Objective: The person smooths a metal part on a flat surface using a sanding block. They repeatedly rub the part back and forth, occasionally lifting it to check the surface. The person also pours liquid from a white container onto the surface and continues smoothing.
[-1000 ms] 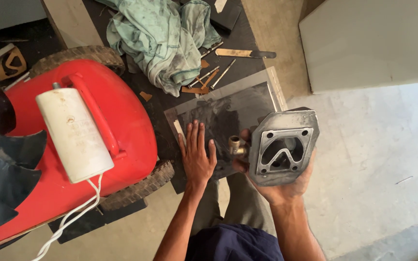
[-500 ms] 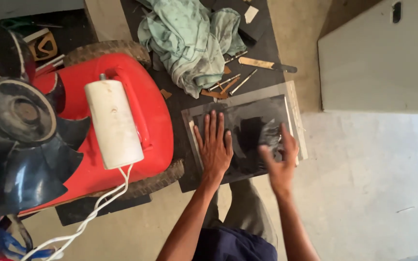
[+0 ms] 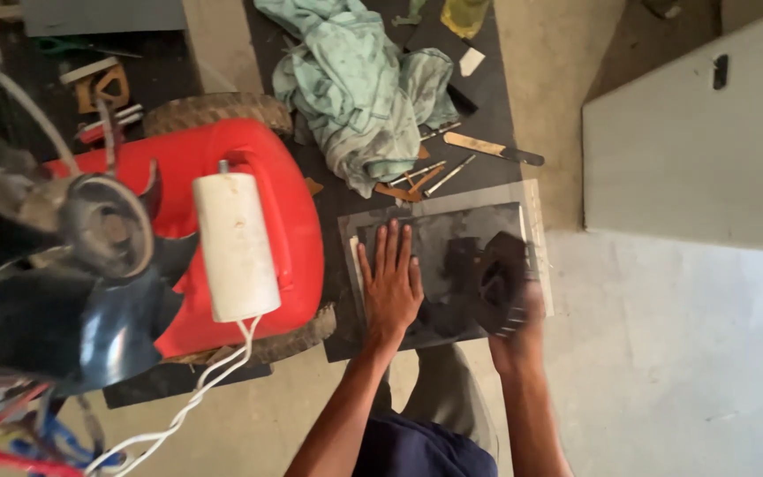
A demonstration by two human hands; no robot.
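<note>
My left hand (image 3: 390, 283) lies flat, fingers spread, on the left part of a dark abrasive sheet (image 3: 439, 231) that rests on a pale backing plate. My right hand (image 3: 512, 320) grips a dark metal housing part (image 3: 490, 276) and holds it down against the right side of the sheet. The part and the right hand are blurred by motion, so its details are unclear.
A red machine body (image 3: 280, 203) with a white cylinder (image 3: 236, 247) and white wires sits left of the sheet. A dark fan (image 3: 90, 300) fills the left edge. A green cloth (image 3: 364, 88) and several hand tools (image 3: 474, 148) lie behind. A white panel (image 3: 691, 150) stands at the right.
My right hand has brought the metal part down from chest height onto the sheet, face down. My left hand has stayed flat on the sheet. The view has shifted left.
</note>
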